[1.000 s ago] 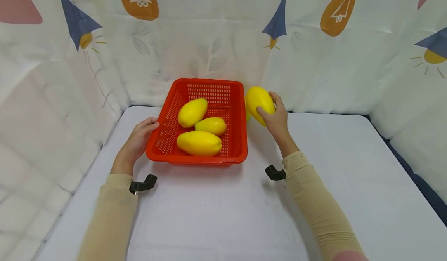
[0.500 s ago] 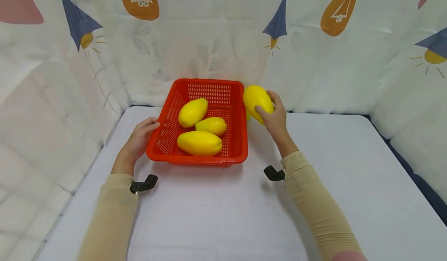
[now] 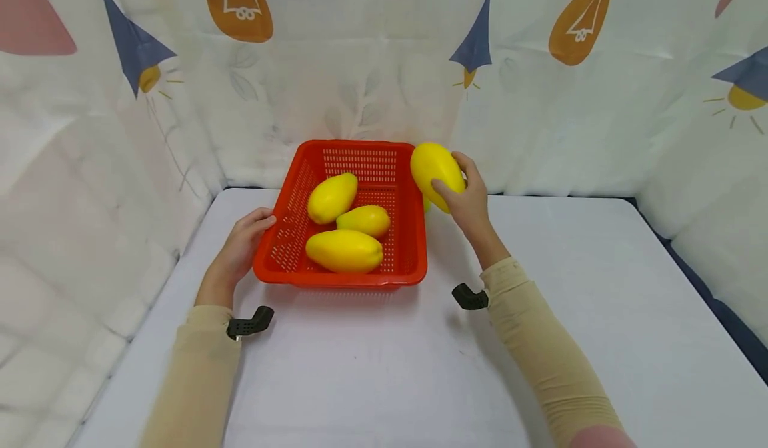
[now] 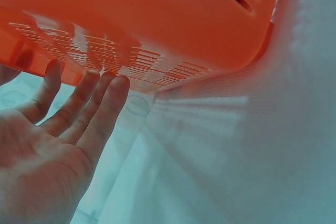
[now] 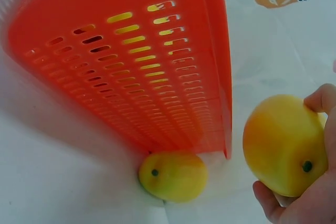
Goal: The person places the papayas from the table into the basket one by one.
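A red plastic basket (image 3: 339,279) holds three yellow papayas: one at the back left (image 3: 333,198), a smaller one in the middle (image 3: 363,221) and one along the front (image 3: 345,251). My left hand (image 3: 243,245) touches its left rim; in the left wrist view the fairly straight fingers (image 4: 105,111) lie against the slotted wall from outside. My right hand (image 3: 471,198) grips another papaya (image 3: 437,175) between thumb and fingers, at the basket's back right corner and above the table. Its dark stem end shows in the right wrist view.
One more papaya (image 5: 173,177) lies on the table beside the basket's right wall, mostly hidden in the head view. Behind the white-covered table (image 3: 360,368) stands a patterned cloth wall (image 3: 540,121). A side cloth (image 3: 90,235) closes off the left.
My right hand has moved slightly left with its papaya, which now overlaps the basket's back right rim in the head view. The left hand stays at the rim.
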Available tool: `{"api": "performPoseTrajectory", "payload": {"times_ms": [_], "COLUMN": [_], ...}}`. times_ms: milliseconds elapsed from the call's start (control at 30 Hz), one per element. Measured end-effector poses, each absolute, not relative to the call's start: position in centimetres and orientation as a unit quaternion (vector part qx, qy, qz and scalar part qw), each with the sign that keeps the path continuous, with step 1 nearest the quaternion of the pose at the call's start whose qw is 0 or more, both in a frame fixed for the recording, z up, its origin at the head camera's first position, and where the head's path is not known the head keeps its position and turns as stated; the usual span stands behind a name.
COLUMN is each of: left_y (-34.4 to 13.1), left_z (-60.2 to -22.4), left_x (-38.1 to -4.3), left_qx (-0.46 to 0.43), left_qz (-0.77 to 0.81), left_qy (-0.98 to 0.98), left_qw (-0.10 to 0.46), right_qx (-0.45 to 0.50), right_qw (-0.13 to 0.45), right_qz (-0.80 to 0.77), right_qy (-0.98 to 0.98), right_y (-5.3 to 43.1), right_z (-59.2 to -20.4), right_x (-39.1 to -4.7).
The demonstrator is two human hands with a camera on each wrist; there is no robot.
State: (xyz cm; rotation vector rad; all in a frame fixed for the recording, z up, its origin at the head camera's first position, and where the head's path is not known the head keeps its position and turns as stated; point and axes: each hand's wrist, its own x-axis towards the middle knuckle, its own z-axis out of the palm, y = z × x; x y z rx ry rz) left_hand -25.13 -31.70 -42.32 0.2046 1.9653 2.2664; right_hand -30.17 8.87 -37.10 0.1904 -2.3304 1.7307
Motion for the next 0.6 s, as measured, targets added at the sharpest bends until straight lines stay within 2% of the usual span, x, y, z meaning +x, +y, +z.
{"api": "performPoseTrajectory", "payload": {"times_ms": [600], "left_y": [-31.5], "left_z": [-42.43], "left_x": [-24.95], "left_qx": [0.068], "left_qz": [0.757], "left_qy": [0.647], "left_qw": [0.06], "right_qx": [0.099], "right_qw": [0.097], "right_qz": [0.56], "right_qy": [-0.817], "right_y": [8.03], "right_z": [-36.15], "right_x": [-31.03]}}
